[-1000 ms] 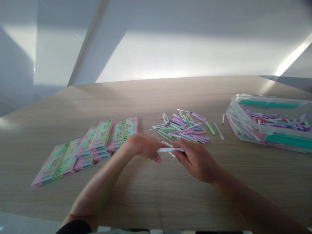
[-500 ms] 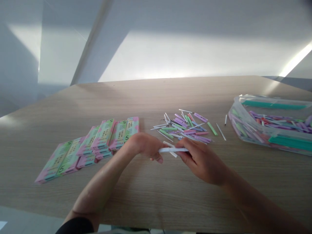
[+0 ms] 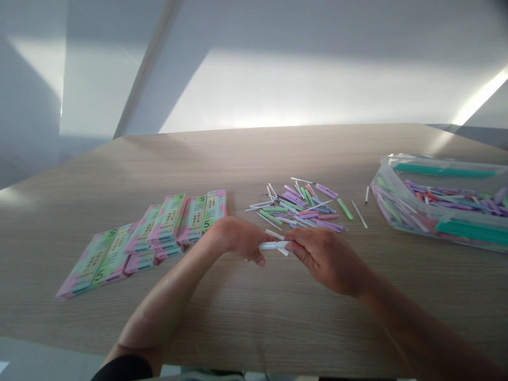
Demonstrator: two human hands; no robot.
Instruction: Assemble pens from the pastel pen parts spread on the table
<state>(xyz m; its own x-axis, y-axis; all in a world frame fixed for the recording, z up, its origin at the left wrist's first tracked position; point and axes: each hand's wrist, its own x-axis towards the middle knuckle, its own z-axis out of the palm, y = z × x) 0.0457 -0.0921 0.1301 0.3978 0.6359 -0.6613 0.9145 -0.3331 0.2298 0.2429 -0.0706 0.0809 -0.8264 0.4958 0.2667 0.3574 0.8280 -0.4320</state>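
Reading clock positions from the white tube (image 3: 273,245), with 12 as the far side. Holding it roughly level over the table (image 3: 238,159), just on the near side of the pile (image 3: 296,204). Pinching its 3 o'clock end in the right hand (image 3: 323,256), clamped between thumb and bent fingers. Meeting its 9 o'clock end with the left hand (image 3: 244,241), wrist bent sharply, fingers mostly hidden; can't tell whether clamped on it. Just past the tube, see white sticks (image 3: 274,234) on the table, partly covered. At 1, see the pile: purple, green, red and blue pieces mixed with thin white ones, pointing every way. At 2, see a green piece (image 3: 345,209) by the pile's edge, then two lone sticks (image 3: 359,214) farther out. Near 3, well apart from both hands, see a clear tub (image 3: 413,216) with teal strips (image 3: 472,231), containing more such pieces. At 9, see boxes (image 3: 169,217), pink and green, marked 5, some stacked, beyond the left forearm. Between 7 and 8, see a dark sleeve (image 3: 123,369). At 12, see a pale, partly sunlit surface (image 3: 297,90) behind the table.
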